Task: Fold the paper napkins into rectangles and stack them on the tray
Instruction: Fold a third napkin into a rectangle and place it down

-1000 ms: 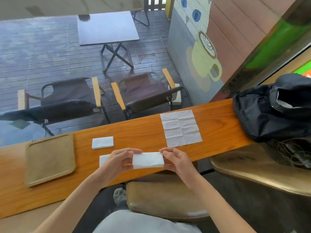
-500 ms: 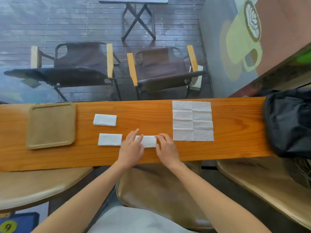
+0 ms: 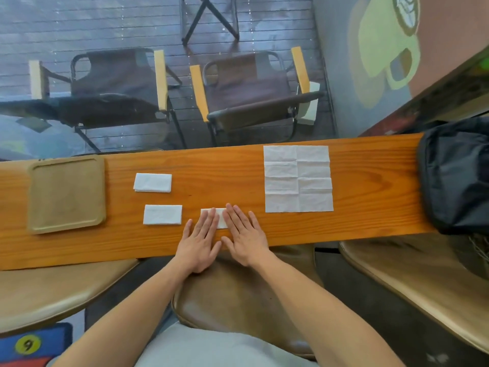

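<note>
Left hand (image 3: 199,241) and right hand (image 3: 244,238) flat, fingers spread, pressing a folded napkin (image 3: 220,218) onto the wooden worktop (image 3: 225,178). Two more folded napkins (image 3: 153,182) (image 3: 162,214) just left, between hands and empty tray (image 3: 67,193). Unfolded napkin (image 3: 298,178) lying open to the right.

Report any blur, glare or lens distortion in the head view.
Head view: wide-angle lens bows the counter edge; soft daylight, faint shadows; the tray, napkins and both hands are sharp; mild glare on the wet deck; corners look smeared.
</note>
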